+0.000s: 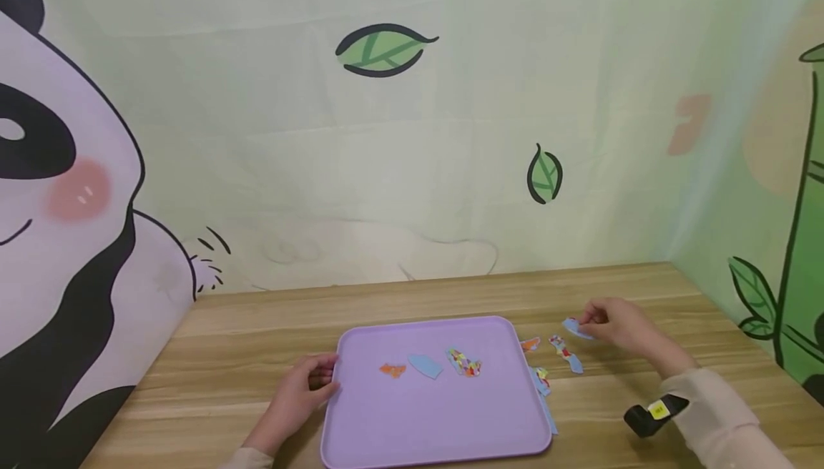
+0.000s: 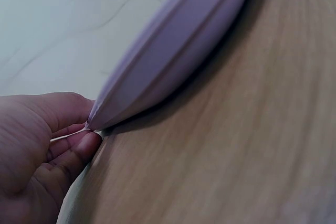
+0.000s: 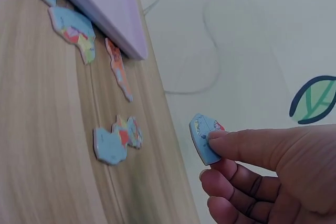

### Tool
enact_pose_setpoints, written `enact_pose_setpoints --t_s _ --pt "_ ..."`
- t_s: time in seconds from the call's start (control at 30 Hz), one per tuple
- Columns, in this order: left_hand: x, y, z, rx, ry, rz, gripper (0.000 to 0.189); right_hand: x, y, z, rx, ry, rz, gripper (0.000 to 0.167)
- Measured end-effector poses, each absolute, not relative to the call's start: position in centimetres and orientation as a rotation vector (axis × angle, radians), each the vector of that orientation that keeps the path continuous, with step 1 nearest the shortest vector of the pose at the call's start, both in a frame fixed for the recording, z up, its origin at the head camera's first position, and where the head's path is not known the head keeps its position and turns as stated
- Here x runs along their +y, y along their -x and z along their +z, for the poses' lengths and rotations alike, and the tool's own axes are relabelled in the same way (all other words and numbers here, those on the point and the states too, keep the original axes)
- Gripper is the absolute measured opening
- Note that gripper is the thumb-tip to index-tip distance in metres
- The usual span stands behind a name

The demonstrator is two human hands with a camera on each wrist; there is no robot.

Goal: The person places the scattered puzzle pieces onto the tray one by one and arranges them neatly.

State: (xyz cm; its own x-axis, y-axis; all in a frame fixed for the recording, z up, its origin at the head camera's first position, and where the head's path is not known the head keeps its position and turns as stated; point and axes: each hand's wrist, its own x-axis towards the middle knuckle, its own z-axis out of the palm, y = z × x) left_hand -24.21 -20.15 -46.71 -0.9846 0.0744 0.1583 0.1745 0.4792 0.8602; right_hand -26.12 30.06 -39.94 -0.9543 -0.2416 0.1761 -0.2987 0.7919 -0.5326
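Observation:
My right hand (image 1: 618, 326) pinches a light blue map puzzle piece (image 3: 199, 139) between thumb and fingers, raised over the table to the right of a purple tray (image 1: 412, 433). At the tray's left side, my left hand (image 1: 292, 397) grips the rim with thumb and fingers, as the left wrist view also shows. On the tray lie three flat pieces: a small orange piece (image 1: 393, 369), a plain blue piece (image 1: 425, 367) and a multicoloured piece (image 1: 465, 363).
Right of the tray, a blue-and-red piece (image 1: 566, 354), an orange piece (image 1: 531, 344), a blue-and-yellow piece (image 1: 542, 381) and a blue strip (image 1: 549, 415) lie on the wooden table (image 1: 257, 319). A printed backdrop (image 1: 450, 111) stands behind.

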Motion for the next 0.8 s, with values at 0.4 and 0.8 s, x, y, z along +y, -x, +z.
enact_pose_setpoints --t_s 0.4,0.8 --pt "-20.2 24.2 -46.8 -2.611 0.222 -1.558 0.039 27.1 25.7 -39.2 -2.847 -0.493 0.984 0.008" --pt "-20.1 24.3 -46.7 -2.603 0.222 -1.563 0.039 23.8 25.7 -40.1 -2.835 -0.511 1.146 0.008"
